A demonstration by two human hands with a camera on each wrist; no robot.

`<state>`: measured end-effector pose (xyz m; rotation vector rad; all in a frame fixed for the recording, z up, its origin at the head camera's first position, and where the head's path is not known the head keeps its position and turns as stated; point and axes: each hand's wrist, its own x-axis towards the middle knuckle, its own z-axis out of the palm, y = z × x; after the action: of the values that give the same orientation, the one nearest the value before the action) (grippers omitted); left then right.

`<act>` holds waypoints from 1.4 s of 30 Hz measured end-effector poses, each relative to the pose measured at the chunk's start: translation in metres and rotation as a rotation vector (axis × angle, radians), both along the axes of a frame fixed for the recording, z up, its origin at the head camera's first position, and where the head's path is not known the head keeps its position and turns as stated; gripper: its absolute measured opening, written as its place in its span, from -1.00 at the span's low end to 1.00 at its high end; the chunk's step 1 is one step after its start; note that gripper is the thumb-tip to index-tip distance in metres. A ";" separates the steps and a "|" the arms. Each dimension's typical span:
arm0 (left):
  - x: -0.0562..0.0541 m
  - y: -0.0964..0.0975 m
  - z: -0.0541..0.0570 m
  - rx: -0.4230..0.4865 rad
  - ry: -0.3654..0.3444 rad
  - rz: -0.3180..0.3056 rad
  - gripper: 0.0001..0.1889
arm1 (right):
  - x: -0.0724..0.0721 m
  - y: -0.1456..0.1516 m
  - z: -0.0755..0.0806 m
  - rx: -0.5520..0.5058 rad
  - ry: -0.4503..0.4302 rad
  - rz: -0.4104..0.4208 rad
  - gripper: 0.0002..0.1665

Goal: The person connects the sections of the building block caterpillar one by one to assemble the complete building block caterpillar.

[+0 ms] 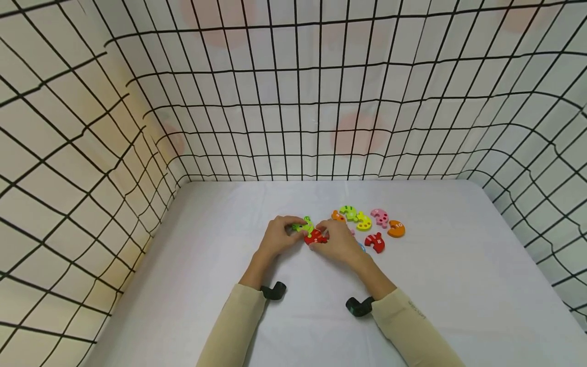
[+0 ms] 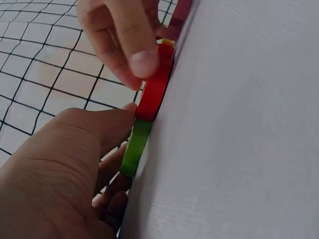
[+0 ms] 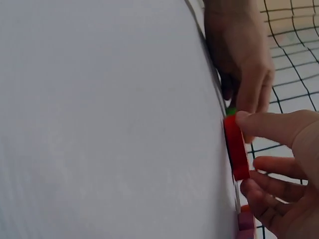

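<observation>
Just left of the right-hand pieces, near the middle of the head view, my left hand (image 1: 276,236) pinches the green piece (image 1: 306,226) and my right hand (image 1: 338,242) grasps the red piece (image 1: 315,237), marked 2. Both lie low against the table (image 1: 293,316), edges touching. I'd say I grip them by their outer sides so that the meeting edges can be lined up, with the cloth bearing them from below.

The loose pieces sit to the right of my hands, probably so the working spot has room: the yellow piece (image 1: 364,221), the pink piece (image 1: 380,217), the orange piece (image 1: 396,229) marked 10 and the other red piece (image 1: 376,242) among them.

My right hand hides much of the blue piece (image 1: 362,247), leaving a sliver. Both wrist views look along the cloth, so I see the held pieces edge-on, and I cannot tell whether they interlock or merely abut. In the right wrist view, the purple piece (image 3: 245,221) is cut off at the bottom edge. The number on the other red piece is too small to read surely.
</observation>
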<state>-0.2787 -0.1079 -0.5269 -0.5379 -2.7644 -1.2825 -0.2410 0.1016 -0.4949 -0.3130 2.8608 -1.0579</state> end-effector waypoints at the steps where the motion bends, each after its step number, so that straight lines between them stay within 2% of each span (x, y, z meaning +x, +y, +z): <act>1: 0.000 0.000 0.000 -0.004 -0.003 0.000 -0.71 | -0.001 0.004 0.000 -0.016 0.009 -0.003 -0.41; 5: 0.001 0.000 0.000 -0.011 -0.010 -0.012 -0.72 | -0.009 0.021 -0.001 -0.056 0.071 -0.025 -0.50; 11: 0.001 -0.003 -0.001 -0.047 -0.011 -0.023 -0.69 | -0.023 0.042 -0.005 0.018 0.152 -0.014 -0.51; 17: 0.000 -0.003 -0.002 -0.039 -0.020 -0.014 -0.68 | -0.028 0.047 -0.007 0.101 0.115 0.000 -0.42; 22: 0.001 -0.002 -0.001 -0.049 0.006 -0.052 -0.59 | -0.029 0.046 -0.007 0.123 0.087 -0.009 -0.38; 26: 0.002 0.000 -0.001 -0.096 0.021 -0.075 -0.47 | -0.029 0.046 -0.007 0.121 0.073 -0.020 -0.37; 34: 0.000 0.000 -0.001 -0.074 -0.025 -0.051 -0.54 | -0.029 0.047 -0.008 0.116 0.075 -0.035 -0.38; 42: 0.001 -0.002 0.000 -0.124 -0.013 -0.067 -0.42 | -0.025 0.049 -0.009 0.024 0.096 -0.012 -0.40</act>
<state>-0.2774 -0.1096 -0.5271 -0.6378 -2.8741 -1.1353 -0.2664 0.1509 -0.5040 -0.3544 2.9617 -1.0370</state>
